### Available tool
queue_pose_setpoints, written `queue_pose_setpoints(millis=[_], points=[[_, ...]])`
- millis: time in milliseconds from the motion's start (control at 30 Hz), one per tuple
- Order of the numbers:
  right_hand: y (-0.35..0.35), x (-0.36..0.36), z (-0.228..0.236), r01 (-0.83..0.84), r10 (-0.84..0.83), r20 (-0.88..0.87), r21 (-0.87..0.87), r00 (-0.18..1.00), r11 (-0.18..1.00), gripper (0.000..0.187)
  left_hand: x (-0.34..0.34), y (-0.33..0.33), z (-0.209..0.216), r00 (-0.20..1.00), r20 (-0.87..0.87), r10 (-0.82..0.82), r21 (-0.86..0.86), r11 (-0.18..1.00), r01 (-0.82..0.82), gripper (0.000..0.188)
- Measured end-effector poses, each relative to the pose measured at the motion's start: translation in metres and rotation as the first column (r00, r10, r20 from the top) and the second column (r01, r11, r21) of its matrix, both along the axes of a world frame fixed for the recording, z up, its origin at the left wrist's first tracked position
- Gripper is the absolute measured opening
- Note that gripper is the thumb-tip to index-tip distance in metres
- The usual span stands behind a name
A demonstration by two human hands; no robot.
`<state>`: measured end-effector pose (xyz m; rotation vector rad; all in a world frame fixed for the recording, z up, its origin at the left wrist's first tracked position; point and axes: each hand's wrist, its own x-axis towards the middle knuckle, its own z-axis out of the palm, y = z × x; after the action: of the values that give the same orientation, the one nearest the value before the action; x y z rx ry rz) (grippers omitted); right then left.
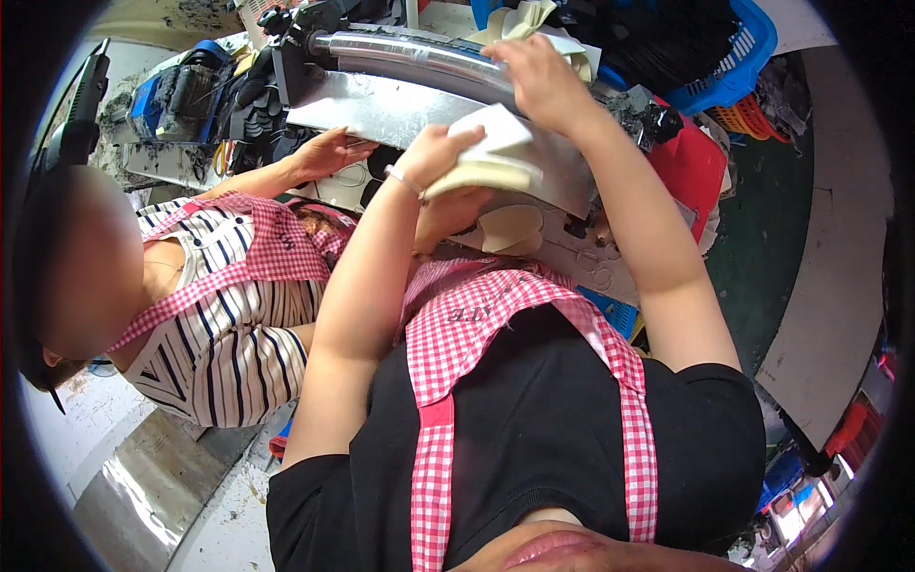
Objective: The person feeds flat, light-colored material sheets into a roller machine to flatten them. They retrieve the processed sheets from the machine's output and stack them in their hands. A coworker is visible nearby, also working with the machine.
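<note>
My left hand is closed on a stack of white and cream sheets, held above a sloping metal plate. Beyond it, my right hand reaches over a shiny metal roller; its fingers are bent and a little apart at the roller's far side. Cream cut pieces stand just behind those fingers. Below the held stack, another person's hand partly shows. Close to it lie more cream pieces. That person's other hand lies by the left edge of the metal plate.
A blue plastic basket of black material stands at the far right, over an orange basket. A red panel is beside the machine's right end. The co-worker in a striped top sits close on my left. Black cut pieces lie at the far left.
</note>
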<state>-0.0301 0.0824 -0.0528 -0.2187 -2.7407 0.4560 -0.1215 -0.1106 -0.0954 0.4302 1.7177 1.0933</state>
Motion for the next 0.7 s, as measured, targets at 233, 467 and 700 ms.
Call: queue_pose_setpoints(millis=[233, 467, 700], points=[[0.072, -0.048, -0.032, 0.132, -0.074, 0.491, -0.084, 0.868, 0.988, 0.027, -0.002, 0.026, -0.008, 0.995, -0.021, -0.093, 0.249, 0.964, 0.095, 0.063], [-0.034, 0.069, -0.027, -0.229, 0.281, -0.193, 0.252, 0.940, 0.940, 0.004, 0.054, -0.058, 0.010, 0.901, 0.378, -0.214, 0.435, 0.900, 0.031, 0.047], [-0.022, 0.076, -0.017, 0.032, -0.079, -0.216, -0.215, 0.973, 0.976, 0.020, 0.048, -0.034, -0.001, 0.988, 0.152, 0.011, 0.549, 0.831, -0.094, 0.041]])
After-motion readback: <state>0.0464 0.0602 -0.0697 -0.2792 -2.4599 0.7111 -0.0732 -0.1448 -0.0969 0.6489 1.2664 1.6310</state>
